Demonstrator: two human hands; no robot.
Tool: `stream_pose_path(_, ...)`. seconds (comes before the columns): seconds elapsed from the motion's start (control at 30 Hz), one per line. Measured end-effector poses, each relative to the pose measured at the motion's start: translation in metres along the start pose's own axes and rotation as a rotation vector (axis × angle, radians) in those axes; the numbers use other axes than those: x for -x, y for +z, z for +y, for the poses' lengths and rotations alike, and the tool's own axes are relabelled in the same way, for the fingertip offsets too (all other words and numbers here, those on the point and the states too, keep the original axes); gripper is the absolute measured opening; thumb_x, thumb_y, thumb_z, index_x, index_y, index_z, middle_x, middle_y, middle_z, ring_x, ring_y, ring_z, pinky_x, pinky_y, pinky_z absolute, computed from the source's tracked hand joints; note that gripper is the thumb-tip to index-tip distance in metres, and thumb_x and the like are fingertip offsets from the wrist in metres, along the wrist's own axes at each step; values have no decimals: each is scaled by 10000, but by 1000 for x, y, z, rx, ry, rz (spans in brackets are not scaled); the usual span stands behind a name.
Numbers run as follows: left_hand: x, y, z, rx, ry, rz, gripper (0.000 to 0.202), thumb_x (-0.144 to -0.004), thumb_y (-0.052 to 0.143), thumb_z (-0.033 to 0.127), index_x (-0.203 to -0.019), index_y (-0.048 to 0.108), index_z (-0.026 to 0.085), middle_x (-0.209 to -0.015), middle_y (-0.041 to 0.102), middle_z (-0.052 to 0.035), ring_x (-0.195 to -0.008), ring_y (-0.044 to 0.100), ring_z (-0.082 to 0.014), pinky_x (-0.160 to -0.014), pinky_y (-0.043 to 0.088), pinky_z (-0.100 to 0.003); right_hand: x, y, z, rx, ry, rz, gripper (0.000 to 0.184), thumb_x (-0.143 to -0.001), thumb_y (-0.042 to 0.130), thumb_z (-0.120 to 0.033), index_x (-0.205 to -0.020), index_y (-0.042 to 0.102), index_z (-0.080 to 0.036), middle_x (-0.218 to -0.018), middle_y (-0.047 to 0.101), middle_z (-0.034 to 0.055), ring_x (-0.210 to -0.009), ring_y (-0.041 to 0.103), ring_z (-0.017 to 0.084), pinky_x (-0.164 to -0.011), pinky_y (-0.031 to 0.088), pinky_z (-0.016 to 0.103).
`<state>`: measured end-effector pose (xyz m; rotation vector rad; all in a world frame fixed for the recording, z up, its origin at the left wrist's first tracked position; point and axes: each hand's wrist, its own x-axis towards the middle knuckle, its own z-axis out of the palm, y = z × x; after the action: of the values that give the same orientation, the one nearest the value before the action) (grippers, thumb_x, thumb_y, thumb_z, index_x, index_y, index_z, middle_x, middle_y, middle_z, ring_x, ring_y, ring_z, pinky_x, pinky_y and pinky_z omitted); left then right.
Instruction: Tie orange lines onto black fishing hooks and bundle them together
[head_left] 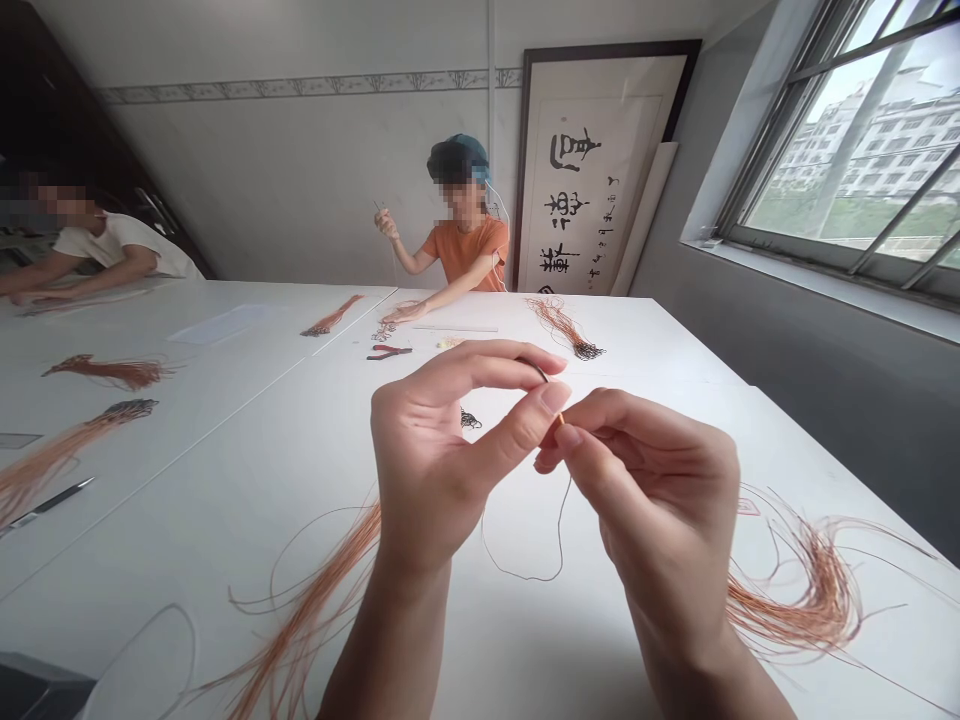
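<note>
My left hand and my right hand are raised above the table with their fingertips almost meeting. A dark curved piece is pinched between my left thumb and fingers. Between my right thumb and forefinger I grip the copper-coloured part of a thin wire, whose loop hangs below my hands. Beyond my left wrist lies a bundle of copper wires, partly hidden by my arm. Another copper wire bundle curves to the right of my right forearm. Small dark coils show behind my left hand.
Across the white table, a person in an orange shirt handles wires. Red-handled pliers and a wire bundle lie between us. At left are more bundles, a pen and another person.
</note>
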<state>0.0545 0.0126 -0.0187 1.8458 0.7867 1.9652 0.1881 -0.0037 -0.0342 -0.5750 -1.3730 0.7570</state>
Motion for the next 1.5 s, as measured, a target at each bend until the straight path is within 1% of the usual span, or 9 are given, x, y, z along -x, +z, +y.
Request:
stream_pose_path(0.2,0,1,0,35,3,-4,122,-873,838,198,-819,799,300,-942,819,39,-906,784,-182,-905,684,-384,0,-1,-2,20,-10,-4,212,-881,658,-59,-721,714,-186,-643,660,-54,-594,568,81,-616,490,225)
stream_pose_path(0.37,0,0,0,23,-16,9,106,-866,848,214,-813,795,289,-946,822,26,-883,786,-185,-877,690,-392,0,0,-2,23,-15,-7,217,-884,661,-70,-706,706,-187,-627,645,-51,-586,566,89,-623,501,238)
stream_pose_path(0.57,1,-2,1,12,-27,3,106,-865,849,219,-800,794,282,-949,824,17,-832,780,-176,-813,691,-373,0,-1,-2,28,-14,-1,223,-886,657,-75,-697,702,-186,-619,636,-50,-587,563,89,-616,492,237)
stream_pose_path(0.77,1,0,1,43,-16,-8,125,-869,838,186,-808,800,289,-955,823,24,-913,793,-192,-907,686,-404,1,0,-2,21,-16,1,224,-875,650,-50,-704,701,-185,-628,638,-59,-595,570,81,-631,497,226)
stream_pose_path(0.83,1,0,1,44,-11,-8,124,-870,839,190,-813,801,294,-953,822,29,-913,792,-191,-914,683,-406,0,0,-2,19,-15,2,223,-873,650,-48,-704,701,-185,-630,643,-60,-597,575,81,-630,497,225)
stream_pose_path(0.97,0,0,2,14,8,-1,126,-871,840,184,-824,801,294,-938,820,36,-873,780,-172,-869,680,-373,-1,1,-3,29,-13,1,217,-874,654,-59,-703,703,-184,-627,643,-59,-588,568,78,-626,499,223)
stream_pose_path(1.2,-1,0,1,34,62,3,150,-859,841,131,-839,808,276,-926,820,47,-875,768,-140,-841,655,-310,-1,0,-3,34,-24,4,216,-882,665,-75,-695,698,-178,-619,639,-59,-579,557,71,-613,492,215)
stream_pose_path(1.37,-1,1,2,34,53,0,166,-865,828,107,-835,807,269,-931,819,50,-871,758,-123,-850,652,-296,-1,0,-2,27,-31,9,218,-880,666,-75,-690,694,-178,-614,637,-62,-577,555,65,-600,480,205)
stream_pose_path(1.5,0,1,2,25,75,-6,209,-839,843,78,-838,808,284,-935,819,51,-871,757,-127,-837,655,-304,-1,1,-1,29,-26,11,221,-880,663,-79,-686,690,-180,-609,625,-64,-577,554,65,-612,488,206)
